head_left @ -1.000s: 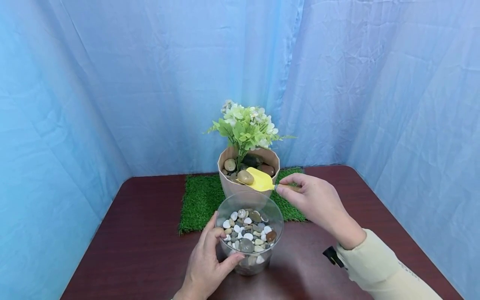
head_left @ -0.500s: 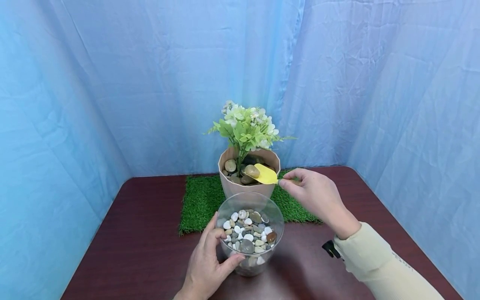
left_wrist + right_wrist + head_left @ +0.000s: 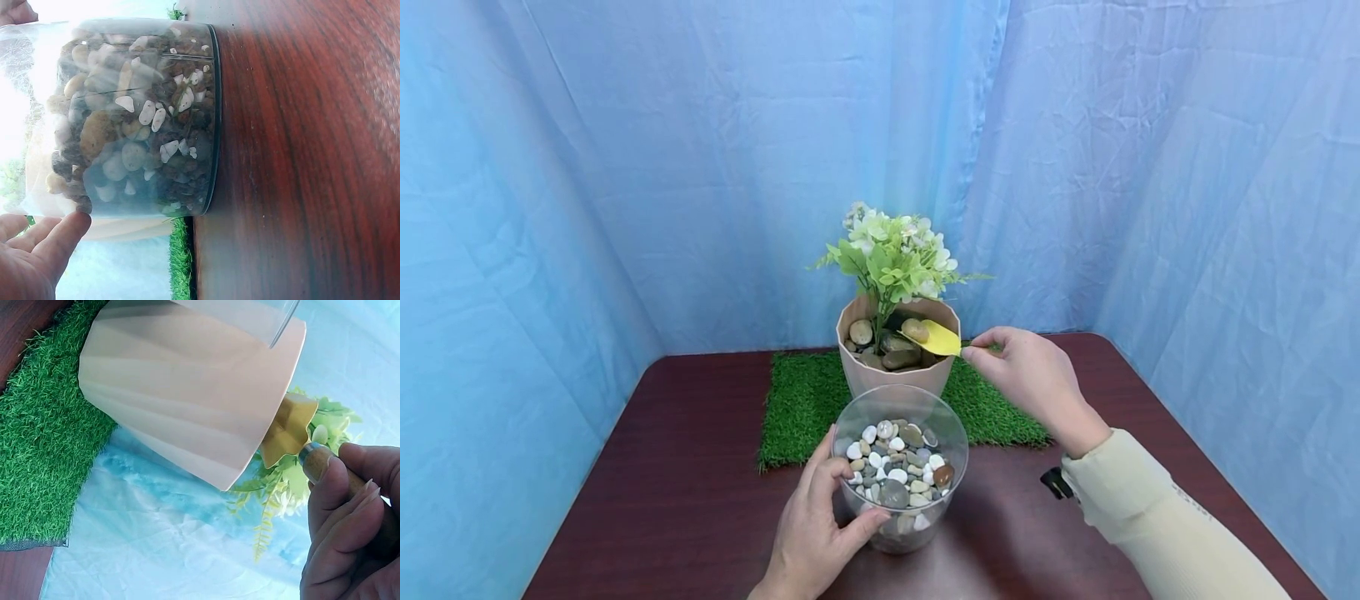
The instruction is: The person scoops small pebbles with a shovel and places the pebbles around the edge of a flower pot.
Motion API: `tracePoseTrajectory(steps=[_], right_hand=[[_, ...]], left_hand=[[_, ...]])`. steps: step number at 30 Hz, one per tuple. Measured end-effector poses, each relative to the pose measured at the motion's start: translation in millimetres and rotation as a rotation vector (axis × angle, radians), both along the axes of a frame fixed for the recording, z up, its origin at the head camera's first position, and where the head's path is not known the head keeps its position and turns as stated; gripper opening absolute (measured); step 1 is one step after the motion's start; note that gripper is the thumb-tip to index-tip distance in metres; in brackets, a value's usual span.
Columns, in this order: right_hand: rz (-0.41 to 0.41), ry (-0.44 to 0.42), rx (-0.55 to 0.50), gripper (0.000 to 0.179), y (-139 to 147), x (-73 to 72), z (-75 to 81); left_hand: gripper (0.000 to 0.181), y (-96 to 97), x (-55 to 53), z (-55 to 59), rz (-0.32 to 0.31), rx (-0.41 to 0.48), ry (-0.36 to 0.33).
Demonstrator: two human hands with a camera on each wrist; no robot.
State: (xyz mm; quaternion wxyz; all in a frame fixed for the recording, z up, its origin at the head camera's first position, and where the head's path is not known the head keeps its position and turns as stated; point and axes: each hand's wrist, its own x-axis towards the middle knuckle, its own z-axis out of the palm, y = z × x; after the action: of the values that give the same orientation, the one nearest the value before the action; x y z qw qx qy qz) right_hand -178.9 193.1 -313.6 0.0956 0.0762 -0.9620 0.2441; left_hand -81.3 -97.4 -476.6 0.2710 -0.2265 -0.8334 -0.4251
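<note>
My right hand (image 3: 1033, 371) grips the wooden handle (image 3: 317, 464) of a small yellow trowel (image 3: 942, 339). A tan stone (image 3: 915, 330) lies at the blade's front end, inside the mouth of a beige flower pot (image 3: 895, 382). Larger stones (image 3: 901, 359) and a plant with white flowers (image 3: 898, 250) fill the pot. Nearer the person, a clear plastic container (image 3: 901, 537) of small pebbles (image 3: 897, 475) stands on the table. With fingers and thumb, my left hand (image 3: 816, 517) holds its left side and rim. Only fingers of that hand show in the left wrist view.
Under the pot lies a green artificial grass mat (image 3: 797, 408) on the dark red table (image 3: 692, 467). Blue curtains (image 3: 737, 167) hang behind and at both sides. The container stands close in front of the pot.
The right hand has moved the trowel back and slightly right, and the tan stone has moved the same way. More stones show at the pot's front. The left hand keeps still.
</note>
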Motion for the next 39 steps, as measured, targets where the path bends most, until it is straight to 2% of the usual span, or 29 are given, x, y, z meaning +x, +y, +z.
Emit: tracePoseTrajectory(steps=[10,19,39], right_hand=[[-0.022,-0.041,0.035,0.033,0,-9.3,2.6],[-0.025,-0.064,0.057,0.035,0,-12.5,4.2],[-0.023,-0.121,0.066,0.034,-1,-20.9,11.9]], left_hand=[[0.057,0.3,-0.3,-0.1,0.006,-0.008,-0.006],[0.057,0.7,-0.1,0.2,0.032,-0.032,0.002],[0.059,0.3,-0.4,-1.4,0.049,-0.039,0.023]])
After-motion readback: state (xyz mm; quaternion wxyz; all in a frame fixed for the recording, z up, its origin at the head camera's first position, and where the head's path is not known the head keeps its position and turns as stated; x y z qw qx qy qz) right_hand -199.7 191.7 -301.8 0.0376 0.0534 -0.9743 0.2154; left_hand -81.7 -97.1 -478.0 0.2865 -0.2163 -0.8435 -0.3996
